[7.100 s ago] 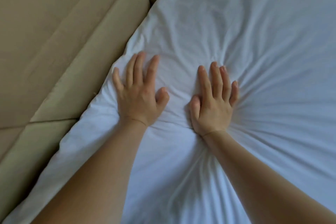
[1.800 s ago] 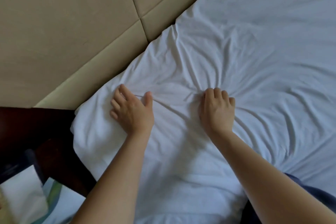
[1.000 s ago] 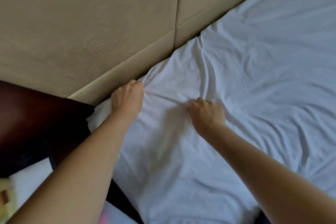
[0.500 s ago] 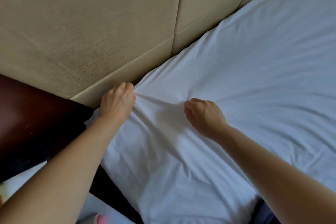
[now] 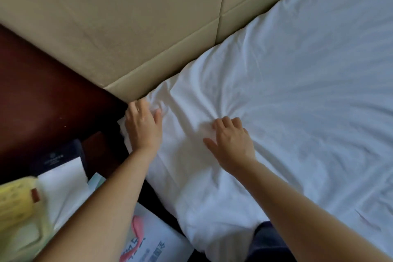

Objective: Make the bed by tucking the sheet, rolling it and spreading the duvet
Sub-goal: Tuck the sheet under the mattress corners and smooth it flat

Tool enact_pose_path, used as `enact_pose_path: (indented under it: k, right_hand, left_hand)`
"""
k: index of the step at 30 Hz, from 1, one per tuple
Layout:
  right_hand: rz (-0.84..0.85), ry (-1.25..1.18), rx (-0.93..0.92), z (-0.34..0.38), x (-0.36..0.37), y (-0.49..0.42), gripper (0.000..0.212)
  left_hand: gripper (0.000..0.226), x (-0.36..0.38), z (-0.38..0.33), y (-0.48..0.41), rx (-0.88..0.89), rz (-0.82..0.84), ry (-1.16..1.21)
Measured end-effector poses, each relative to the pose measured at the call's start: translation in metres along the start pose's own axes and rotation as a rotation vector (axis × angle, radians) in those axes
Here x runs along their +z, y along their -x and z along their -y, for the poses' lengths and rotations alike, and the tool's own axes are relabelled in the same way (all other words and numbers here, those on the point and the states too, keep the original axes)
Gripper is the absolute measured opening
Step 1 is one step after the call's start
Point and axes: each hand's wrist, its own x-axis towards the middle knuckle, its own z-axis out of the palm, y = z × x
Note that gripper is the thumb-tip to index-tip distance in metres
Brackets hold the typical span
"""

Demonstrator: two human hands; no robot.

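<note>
A white sheet point(image 5: 297, 95) covers the mattress, creased near its head corner. My left hand point(image 5: 142, 127) is at that corner, right against the headboard. Its fingers and thumb pinch a small bunch of the sheet where the cloth meets the gap. My right hand point(image 5: 231, 140) lies on top of the sheet a short way to the right. Its fingers are bent down into the cloth and its thumb is spread out to the left. Creases fan out from its fingertips. No duvet is in view.
A beige padded headboard point(image 5: 127, 23) runs along the head of the bed. A dark wooden nightstand point(image 5: 42, 102) stands left of the corner, with white papers point(image 5: 63, 178), a yellow object point(image 5: 14, 202) and a printed white bag point(image 5: 153, 240) below it. Dark cloth point(image 5: 265, 238) shows at the bed's near edge.
My left hand has slid down along the headboard to the mattress corner, bunching the sheet there. My right hand's fist has loosened and its thumb is now spread. The view has shifted towards the nightstand.
</note>
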Motion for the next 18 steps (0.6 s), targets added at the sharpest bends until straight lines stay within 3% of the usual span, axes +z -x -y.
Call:
enact_pose_path:
  k: [4, 8, 11, 13, 15, 18]
  right_hand:
    - [-0.083, 0.056, 0.02, 0.025, 0.014, 0.008, 0.049]
    - [-0.069, 0.136, -0.006, 0.04, 0.027, 0.003, 0.047]
    - [-0.069, 0.173, -0.031, 0.045, 0.028, -0.006, 0.036]
    - [-0.043, 0.117, -0.084, 0.046, 0.025, -0.01, 0.012]
    - [-0.022, 0.061, -0.094, 0.043, 0.023, -0.013, 0.016]
    - [-0.028, -0.057, -0.103, 0.041, 0.014, -0.01, 0.018]
  left_hand:
    - [0.055, 0.002, 0.004, 0.016, -0.282, -0.011, 0.153]
    - [0.048, -0.007, 0.016, 0.007, -0.482, 0.076, 0.222]
    - [0.044, -0.019, 0.034, -0.011, -0.389, 0.221, 0.08]
    - [0.042, -0.026, 0.042, -0.022, -0.267, 0.339, -0.042]
    - [0.036, -0.031, 0.044, -0.028, -0.183, 0.411, -0.075]
    - [0.028, -0.035, 0.048, -0.026, -0.111, 0.374, -0.017]
